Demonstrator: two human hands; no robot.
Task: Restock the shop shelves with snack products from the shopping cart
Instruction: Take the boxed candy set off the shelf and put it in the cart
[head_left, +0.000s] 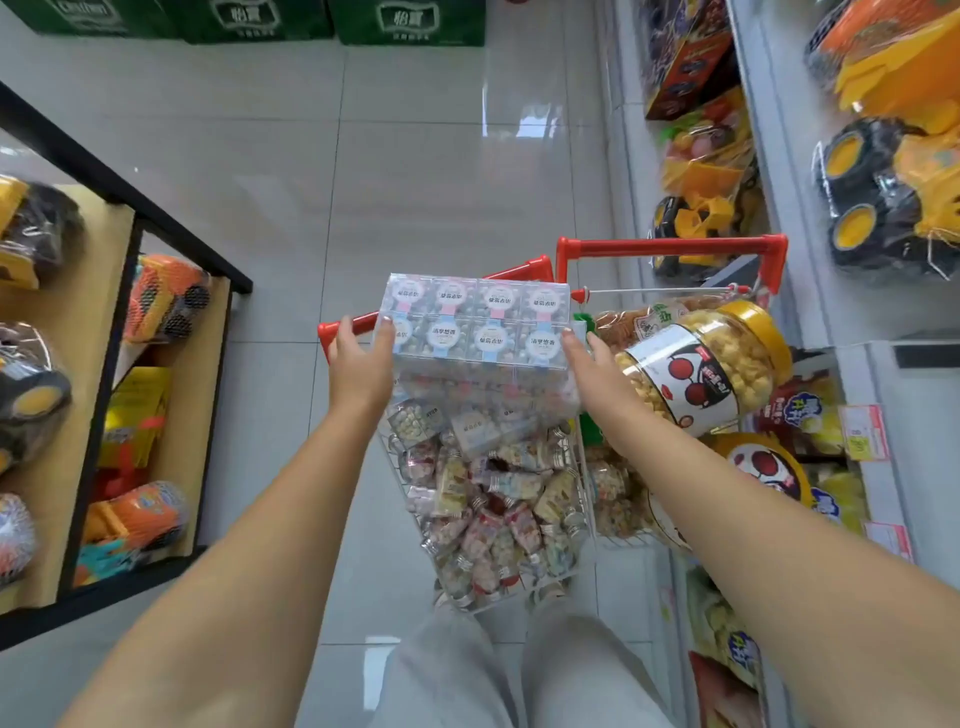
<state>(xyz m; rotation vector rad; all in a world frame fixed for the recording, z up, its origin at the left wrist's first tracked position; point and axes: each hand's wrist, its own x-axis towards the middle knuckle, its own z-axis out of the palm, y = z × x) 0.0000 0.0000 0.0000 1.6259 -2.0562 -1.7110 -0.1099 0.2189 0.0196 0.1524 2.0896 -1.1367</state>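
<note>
You clamped the clear box (475, 322) by its two ends between left hand (361, 364) and right hand (602, 374), sensibly, since it looked stiff, slick and fairly light.

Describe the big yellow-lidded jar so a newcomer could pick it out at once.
Find the red-handled shopping cart in the aisle. Right of the clear box held above it, a large jar lies tilted on bagged snacks. Unlike those bags, it has a yellow lid, pale puffed balls inside and a label with red circles.
</note>
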